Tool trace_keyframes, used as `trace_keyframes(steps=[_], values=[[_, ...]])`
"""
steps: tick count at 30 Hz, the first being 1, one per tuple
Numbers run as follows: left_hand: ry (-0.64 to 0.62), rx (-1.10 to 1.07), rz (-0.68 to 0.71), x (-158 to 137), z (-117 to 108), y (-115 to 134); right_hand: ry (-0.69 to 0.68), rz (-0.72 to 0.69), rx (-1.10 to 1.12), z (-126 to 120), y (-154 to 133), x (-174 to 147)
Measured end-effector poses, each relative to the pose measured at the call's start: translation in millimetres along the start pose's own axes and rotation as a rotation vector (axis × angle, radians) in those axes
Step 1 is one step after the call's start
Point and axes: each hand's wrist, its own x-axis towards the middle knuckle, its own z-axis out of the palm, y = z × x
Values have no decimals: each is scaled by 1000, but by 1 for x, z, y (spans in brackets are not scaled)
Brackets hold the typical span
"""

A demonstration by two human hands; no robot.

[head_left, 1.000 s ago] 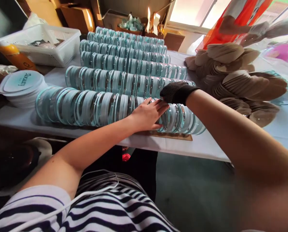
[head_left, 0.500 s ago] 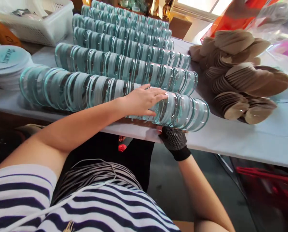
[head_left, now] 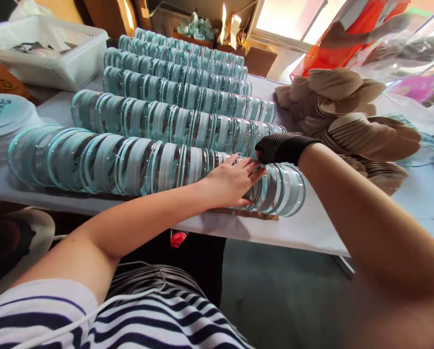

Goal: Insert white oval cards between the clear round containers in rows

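the row of clear, teal-rimmed, white-banded round containers lies lengthwise along the white table's near edge, above 1 flat brown strip. the bare left hand rests across it, fingers spread; the right hand, in dotted black knit, curls at its top, whether pinching anything i cannot tell.
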Motion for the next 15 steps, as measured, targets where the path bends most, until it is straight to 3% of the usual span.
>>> trace_keyframes(steps=[2,4,8,11,15], values=[[-5,5,3,0,-1,-1,-101,-2,-57,-3,-3,0],[-1,-2,-5,0,-2,-1,-76,12,-130,-3,-2,-10],[5,-46,-14,1,-1,-1,212,163,-131,16,-6,-65],[-11,-74,-8,1,0,-2,438,203,-109,52,-28,-116],[-44,-111,-8,1,2,-6,504,85,-96,119,-80,-155]])
